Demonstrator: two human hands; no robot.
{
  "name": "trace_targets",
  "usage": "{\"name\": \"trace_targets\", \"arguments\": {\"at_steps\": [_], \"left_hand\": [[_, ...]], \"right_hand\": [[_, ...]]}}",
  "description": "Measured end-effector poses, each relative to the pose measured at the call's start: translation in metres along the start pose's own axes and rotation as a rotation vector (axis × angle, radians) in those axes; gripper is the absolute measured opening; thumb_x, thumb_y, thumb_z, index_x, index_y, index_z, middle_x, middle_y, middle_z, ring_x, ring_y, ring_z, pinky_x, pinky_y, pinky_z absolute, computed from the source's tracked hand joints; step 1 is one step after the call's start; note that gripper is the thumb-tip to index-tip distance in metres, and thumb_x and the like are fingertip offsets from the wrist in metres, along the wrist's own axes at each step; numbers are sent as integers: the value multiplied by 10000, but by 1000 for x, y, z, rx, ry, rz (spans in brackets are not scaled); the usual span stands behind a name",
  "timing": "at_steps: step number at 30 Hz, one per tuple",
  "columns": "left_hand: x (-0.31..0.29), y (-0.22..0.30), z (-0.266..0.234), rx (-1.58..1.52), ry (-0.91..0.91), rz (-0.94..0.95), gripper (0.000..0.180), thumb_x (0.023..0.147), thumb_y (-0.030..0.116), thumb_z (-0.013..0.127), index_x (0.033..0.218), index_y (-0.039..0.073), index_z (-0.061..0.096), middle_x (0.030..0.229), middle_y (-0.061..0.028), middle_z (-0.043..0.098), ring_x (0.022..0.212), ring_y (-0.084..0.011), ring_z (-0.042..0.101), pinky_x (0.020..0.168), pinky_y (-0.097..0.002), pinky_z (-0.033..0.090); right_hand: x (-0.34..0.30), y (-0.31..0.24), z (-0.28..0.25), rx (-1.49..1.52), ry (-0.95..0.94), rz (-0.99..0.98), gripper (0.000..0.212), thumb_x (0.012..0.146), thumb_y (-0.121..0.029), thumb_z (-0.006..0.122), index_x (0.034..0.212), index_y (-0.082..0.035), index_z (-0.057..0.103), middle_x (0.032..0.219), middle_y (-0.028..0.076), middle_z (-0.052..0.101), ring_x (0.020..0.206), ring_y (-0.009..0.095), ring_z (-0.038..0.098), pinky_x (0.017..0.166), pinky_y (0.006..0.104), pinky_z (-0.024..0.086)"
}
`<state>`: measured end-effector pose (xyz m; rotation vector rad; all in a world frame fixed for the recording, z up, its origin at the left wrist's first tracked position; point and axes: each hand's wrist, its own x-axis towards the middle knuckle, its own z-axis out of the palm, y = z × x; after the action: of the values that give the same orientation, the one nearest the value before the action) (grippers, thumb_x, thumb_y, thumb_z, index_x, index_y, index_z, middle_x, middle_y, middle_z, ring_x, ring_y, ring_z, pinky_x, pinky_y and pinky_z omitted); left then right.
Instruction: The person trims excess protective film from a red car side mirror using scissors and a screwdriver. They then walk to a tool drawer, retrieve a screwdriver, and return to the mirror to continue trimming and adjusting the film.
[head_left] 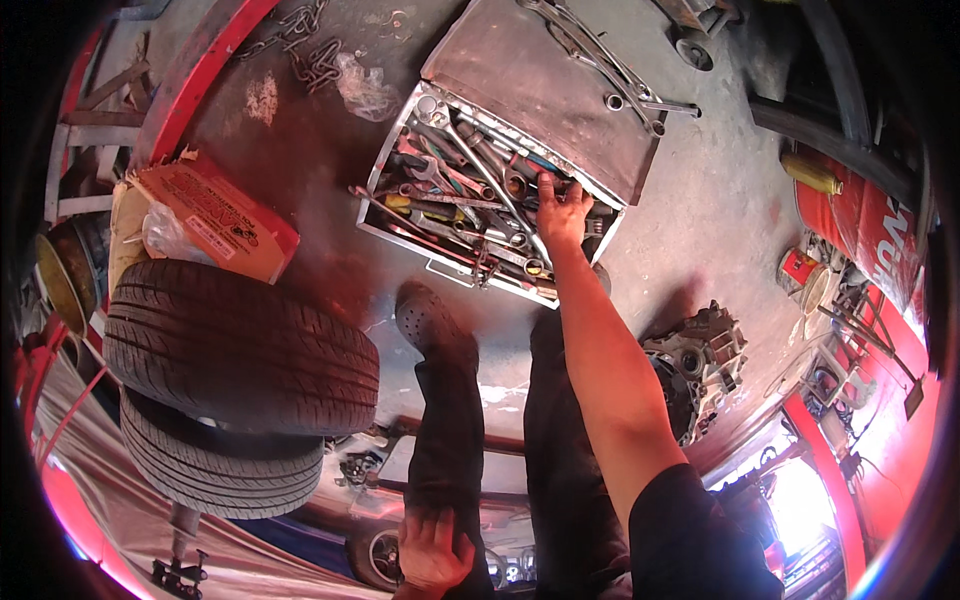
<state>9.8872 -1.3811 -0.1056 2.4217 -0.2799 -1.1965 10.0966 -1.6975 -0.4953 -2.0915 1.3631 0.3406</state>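
My right arm stretches forward to a metal toolbox on the floor, and my right hand is over its right part. The fingers are spread and reach down among the tools, with nothing visibly gripped; the fingertips are partly hidden. Jumbled wrenches, sockets and other hand tools fill the box. A long chrome wrench lies slantwise on top of them, left of my hand. The lid is folded back on the far side. My left hand rests on my left leg, thumb apart and fingers laid over the dark trousers.
Several long wrenches lie on the open lid. Two stacked tyres stand at left, near an orange carton. A metal gear housing sits right of my legs. A chain lies at the far left, and a small can stands at right.
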Motion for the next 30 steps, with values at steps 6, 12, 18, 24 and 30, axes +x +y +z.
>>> {"name": "trace_targets", "arguments": {"at_steps": [6,12,18,24,30], "left_hand": [[2,0,-6,5,-18,-28,519,748,262,694,1182,-19,651,1085,-219,669,998,-454,617,849,-571,508],[10,-1,-11,-28,-12,-9,516,744,257,693,1175,-22,651,1081,-217,666,998,-455,615,845,-562,513],[12,5,-14,-38,-17,-45,506,741,258,695,1166,-14,656,1083,-215,662,1005,-448,615,845,-560,515],[4,7,-2,12,89,-19,490,730,250,694,1150,-2,662,1077,-193,669,1023,-433,615,824,-565,508],[3,10,-13,-63,111,-96,464,722,230,683,1129,7,669,1078,-176,675,1061,-403,615,854,-559,498]], "right_hand": [[-35,21,-39,-49,-163,-310,755,892,-583,714,1422,-80,526,1435,222,482,1292,432,543,1048,499,466],[-12,-8,-69,-588,-338,-658,671,940,-710,538,1258,-143,705,1639,177,352,1293,355,582,1095,518,384],[24,-71,-70,-981,-610,-947,611,1000,-588,450,1280,-108,701,1668,124,320,1287,370,584,1045,458,511],[16,-121,-18,-1130,-672,-806,671,931,-493,633,1387,-2,599,1455,188,550,1304,339,589,1051,468,521],[15,-122,-29,-1178,-727,-698,620,950,-578,581,1320,-86,651,1464,189,518,1298,335,569,1062,476,501]]}}
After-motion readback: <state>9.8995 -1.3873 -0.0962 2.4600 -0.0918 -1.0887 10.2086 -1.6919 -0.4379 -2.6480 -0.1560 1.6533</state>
